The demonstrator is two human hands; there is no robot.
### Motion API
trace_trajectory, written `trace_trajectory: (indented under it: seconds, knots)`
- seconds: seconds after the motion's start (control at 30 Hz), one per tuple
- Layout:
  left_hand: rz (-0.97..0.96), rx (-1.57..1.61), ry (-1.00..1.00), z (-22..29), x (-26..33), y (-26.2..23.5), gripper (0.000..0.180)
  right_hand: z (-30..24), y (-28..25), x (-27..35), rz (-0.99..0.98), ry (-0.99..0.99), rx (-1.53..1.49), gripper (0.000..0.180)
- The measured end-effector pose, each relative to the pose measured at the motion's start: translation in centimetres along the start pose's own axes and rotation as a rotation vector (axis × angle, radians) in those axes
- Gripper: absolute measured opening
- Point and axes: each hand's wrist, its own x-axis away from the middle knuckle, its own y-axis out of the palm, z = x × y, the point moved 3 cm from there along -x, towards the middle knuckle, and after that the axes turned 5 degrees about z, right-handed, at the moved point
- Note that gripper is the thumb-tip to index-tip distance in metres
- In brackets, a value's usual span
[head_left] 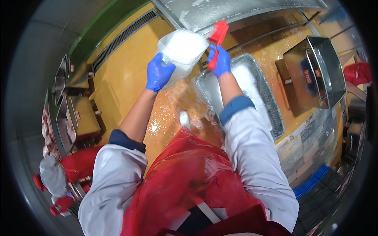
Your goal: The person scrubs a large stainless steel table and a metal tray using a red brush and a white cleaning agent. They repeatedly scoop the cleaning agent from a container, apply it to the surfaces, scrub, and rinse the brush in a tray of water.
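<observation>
In a blue glove, my left hand [160, 73] is closed on the handle side of a translucent plastic jug [171, 42] full of white suds. My right hand [220, 62], gloved the same way, grips a red scrub brush [219, 33] by its handle, its head raised beside the jug's rim. Below my right forearm a grey metal tub [276, 120] on the floor holds white foam. Just beyond both hands stands a wet steel table [244, 15] with patches of foam on its top.
The yellow floor [118, 86] is wet and sudsy near my boot [184, 119]. A steel bin cart [330, 70] stands at the right, more steel carts [76, 118] at the left. A floor drain grate [126, 37] runs along the green wall base. A person in red and white [55, 175] is at lower left.
</observation>
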Motion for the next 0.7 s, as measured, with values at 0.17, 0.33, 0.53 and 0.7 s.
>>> trace_trajectory:
  seconds: [0.17,0.33,0.53,0.7]
  knots:
    - [-0.124,-0.036,0.028,-3.3,-4.8,-4.5,0.036,10.7,5.8,3.3,0.305,-0.22,0.266,0.015]
    - [-0.198,0.07,0.084,-5.5,-9.2,-5.8,0.034,6.7,2.7,-4.0,0.485,-0.263,0.223,0.011]
    - [-0.298,0.126,0.051,-8.0,-13.2,-6.6,0.033,16.5,1.2,-2.6,0.343,-0.324,0.105,0.014]
    - [-0.403,0.111,0.1,-7.6,-16.6,-5.4,0.037,3.9,0.9,-8.6,0.357,-0.353,0.26,0.015]
